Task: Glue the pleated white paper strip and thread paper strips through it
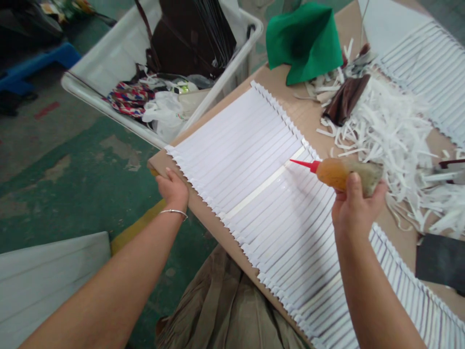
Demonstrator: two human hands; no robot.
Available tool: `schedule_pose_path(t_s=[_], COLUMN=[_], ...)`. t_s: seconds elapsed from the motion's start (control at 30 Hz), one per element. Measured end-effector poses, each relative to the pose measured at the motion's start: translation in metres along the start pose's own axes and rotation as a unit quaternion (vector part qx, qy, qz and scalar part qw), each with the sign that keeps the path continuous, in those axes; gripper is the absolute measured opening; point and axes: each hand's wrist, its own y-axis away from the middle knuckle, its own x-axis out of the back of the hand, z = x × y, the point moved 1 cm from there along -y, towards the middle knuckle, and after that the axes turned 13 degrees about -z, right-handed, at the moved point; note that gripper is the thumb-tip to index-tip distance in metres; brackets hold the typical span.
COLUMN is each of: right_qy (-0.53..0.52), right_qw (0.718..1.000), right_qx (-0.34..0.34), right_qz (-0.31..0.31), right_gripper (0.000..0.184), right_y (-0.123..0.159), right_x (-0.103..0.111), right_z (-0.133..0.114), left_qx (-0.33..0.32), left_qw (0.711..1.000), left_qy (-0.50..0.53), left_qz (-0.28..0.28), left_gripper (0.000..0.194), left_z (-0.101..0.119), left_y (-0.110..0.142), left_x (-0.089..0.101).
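Observation:
A row of overlapping white paper strips [247, 160] lies fanned out across a brown cardboard-covered table [308, 116]. My right hand [354, 203] is closed around an amber glue bottle [341, 173] with a red nozzle, whose tip touches the far end of one strip that shows a yellowish band. My left hand [173, 188] grips the near left edge of the board beside the first strips; a thin bangle sits on that wrist.
A heap of white paper shreds [392, 131] and a brown scrap lie at the right, green fabric [305, 41] behind them. More strip rows lie top right. A white bin [109, 72] with bags stands on the green floor, left. A dark sheet [439, 259] lies at right.

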Motion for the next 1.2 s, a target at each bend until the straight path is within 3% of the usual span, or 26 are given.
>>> schedule_pose_path(t_s=[0.1, 0.2, 0.57, 0.73, 1.0, 1.2], right_qy=[-0.085, -0.101, -0.082, -0.076, -0.082, -0.039], right_qw=[0.993, 0.99, 0.992, 0.992, 0.992, 0.994], right_qx=[-0.082, -0.1, -0.1, -0.095, -0.097, -0.095], right_qz=[-0.006, 0.002, 0.002, -0.02, -0.027, -0.041], right_gripper=[0.046, 0.046, 0.055, 0.051, 0.055, 0.054], right_y=[-0.043, -0.065, -0.088, -0.075, -0.027, 0.008], right_x=[0.002, 0.0, -0.003, -0.006, -0.019, -0.024], right_z=[0.023, 0.039, 0.064, 0.06, 0.036, 0.033], left_qx=[0.002, 0.008, 0.003, 0.012, 0.01, -0.009], left_qw=[1.0, 1.0, 1.0, 1.0, 1.0, 1.0], left_qy=[0.0, 0.003, 0.008, -0.002, -0.002, 0.007], left_qz=[-0.001, -0.002, 0.011, 0.004, 0.001, -0.001], left_gripper=[0.023, 0.022, 0.021, 0.022, 0.023, 0.026], left_z=[0.001, 0.002, -0.001, 0.001, 0.001, -0.003], left_y=[0.0, 0.0, -0.002, -0.001, -0.001, -0.001], left_x=[0.001, 0.002, 0.001, 0.001, 0.0, -0.002])
